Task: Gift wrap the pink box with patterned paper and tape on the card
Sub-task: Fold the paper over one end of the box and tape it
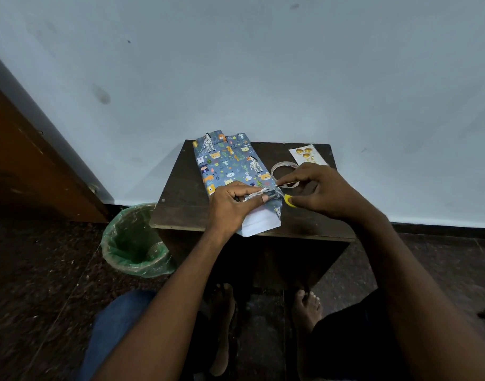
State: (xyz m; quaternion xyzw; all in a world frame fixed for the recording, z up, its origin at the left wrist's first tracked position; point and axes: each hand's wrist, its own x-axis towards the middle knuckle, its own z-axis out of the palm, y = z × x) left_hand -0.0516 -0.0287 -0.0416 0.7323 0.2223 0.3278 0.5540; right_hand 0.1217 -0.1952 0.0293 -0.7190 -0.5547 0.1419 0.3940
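Observation:
The box, wrapped in blue animal-patterned paper, lies lengthwise on a small dark table; no pink shows. At its near end the paper's white underside hangs over the table's front edge. My left hand pinches the crumpled end fold between thumb and fingers. My right hand reaches in from the right, its forefinger and thumb closing on the same fold's right corner. A yellow object shows under its thumb; I cannot tell whether it is held. The tape roll lies just behind that hand, the card beyond it.
A bin lined with a green bag stands on the floor left of the table. A pale wall rises right behind the table, and a brown wooden door is at the far left. My bare feet rest under the table.

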